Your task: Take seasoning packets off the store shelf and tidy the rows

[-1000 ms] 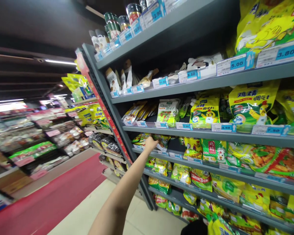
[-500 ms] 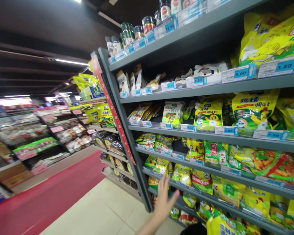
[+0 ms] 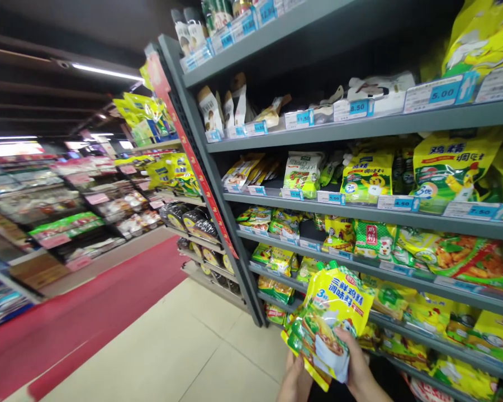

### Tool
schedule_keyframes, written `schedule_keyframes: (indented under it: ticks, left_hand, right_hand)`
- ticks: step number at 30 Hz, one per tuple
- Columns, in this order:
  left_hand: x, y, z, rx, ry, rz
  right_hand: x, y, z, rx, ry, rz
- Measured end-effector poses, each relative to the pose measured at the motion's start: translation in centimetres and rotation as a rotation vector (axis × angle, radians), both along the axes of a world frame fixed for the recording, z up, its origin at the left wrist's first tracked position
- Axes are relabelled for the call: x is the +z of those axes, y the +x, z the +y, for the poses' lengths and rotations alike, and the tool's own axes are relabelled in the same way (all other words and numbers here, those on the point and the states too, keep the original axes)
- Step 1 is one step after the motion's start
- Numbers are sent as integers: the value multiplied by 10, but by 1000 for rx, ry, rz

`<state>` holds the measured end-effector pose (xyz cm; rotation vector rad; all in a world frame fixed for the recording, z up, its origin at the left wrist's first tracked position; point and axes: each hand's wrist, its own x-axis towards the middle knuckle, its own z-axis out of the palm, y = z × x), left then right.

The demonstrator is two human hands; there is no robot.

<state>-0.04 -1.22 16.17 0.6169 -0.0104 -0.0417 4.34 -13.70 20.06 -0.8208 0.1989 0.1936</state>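
Yellow pouches (image 3: 337,312) held before shelving (image 3: 276,139), long axis tilted up-right, tops pointing away. Left hand (image 3: 297,379) curled on lower edge; right hand (image 3: 354,363) gripping right edge, thumb in front.

A: Which colours appear between the left hand (image 3: 297,373) and the right hand (image 3: 356,360)?

B: Pouches (image 3: 335,312): bright yellow ground, blue lettering, green lower border; caps (image 3: 333,264), green.

A: Above the right hand?

B: A packet (image 3: 379,243), green and finely patterned, with a red panel. Higher up, a shelf edge (image 3: 276,138), plain blue-grey, bearing price tags (image 3: 356,109) in white and blue.

A: Up and to the left of the left hand?

B: An upright strip (image 3: 200,167), red with small repeated golden motifs; beyond it, glossy black packs (image 3: 190,220) with yellow labels.

A: Directly left of that hand?

B: Floor tiles (image 3: 209,324), cream with thin darker joints; farther left, a floor band (image 3: 129,290), deep red.
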Motion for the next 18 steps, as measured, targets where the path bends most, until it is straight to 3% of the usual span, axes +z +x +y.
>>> schedule_keyframes:
  ticks: [5,9,14,16,18]
  left_hand:
    - [0,-7,17,110,-21,68]
    - [-2,-11,29,176,-7,211]
    - [7,-10,41,6,-132,319]
    - [9,-10,46,-79,-170,308]
    - [14,-10,51,-74,-163,300]
  right_hand:
    - [18,-23,26,7,11,-97]
    - [19,-36,36,85,34,-95]
    - [3,-34,46,77,-224,-246]
    - [0,-32,50,86,-262,-272]
    - [4,-29,56,123,-260,-288]
